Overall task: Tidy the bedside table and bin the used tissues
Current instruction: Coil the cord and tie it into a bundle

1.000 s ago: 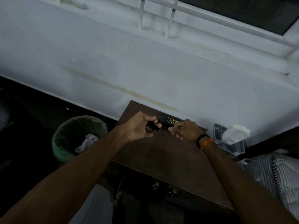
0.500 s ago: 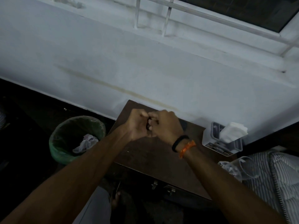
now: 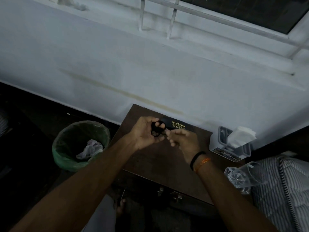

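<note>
Gripping spectacles [image 3: 157, 130] (axis unclear), left hand [image 3: 144, 133]

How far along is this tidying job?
Done: crumpled tissues already lie in the green bin. In hand: the left hand holds black glasses, the right hand at their arm, above the glasses case. Left: casing them.

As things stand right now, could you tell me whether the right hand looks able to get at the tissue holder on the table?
Probably yes. The right hand is beside the tissue holder, with only bare bedside table between them. Its fingers, though, pinch part of the black glasses that the left hand holds, so it must let go first.
</note>
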A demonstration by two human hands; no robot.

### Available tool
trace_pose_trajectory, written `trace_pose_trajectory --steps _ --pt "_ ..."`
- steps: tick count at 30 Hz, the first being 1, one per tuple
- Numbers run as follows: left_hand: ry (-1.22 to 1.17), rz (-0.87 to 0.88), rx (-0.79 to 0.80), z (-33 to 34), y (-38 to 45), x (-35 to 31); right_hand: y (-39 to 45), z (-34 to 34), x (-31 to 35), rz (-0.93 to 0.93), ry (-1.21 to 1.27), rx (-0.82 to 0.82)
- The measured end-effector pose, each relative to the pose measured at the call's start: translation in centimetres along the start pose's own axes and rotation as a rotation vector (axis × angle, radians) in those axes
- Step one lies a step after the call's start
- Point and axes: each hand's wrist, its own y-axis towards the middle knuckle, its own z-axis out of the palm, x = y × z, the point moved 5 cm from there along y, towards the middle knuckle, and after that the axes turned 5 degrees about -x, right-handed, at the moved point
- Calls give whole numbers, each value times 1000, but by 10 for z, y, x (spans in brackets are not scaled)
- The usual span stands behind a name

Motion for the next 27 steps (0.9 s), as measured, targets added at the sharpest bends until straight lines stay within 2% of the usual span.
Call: trace_pose_trajectory --steps 4,9,12,17,21,27 --pt "35 9 -6 4 3 2 7 0 2 108 283 39" --pt "94 7 -9 7 5 6 5 8 1 136 214 313" --pt "134 7 -19 7 3 8 2 11 2 140 201 410" --pt "181 14 -41 10 2 8 7 10 3 67 129 355" --pt "216 10 1 7 6 11 14 5 -2 91 125 314" --pt "247 99 9 15 4 10 21 -3 -6 103 134 274"
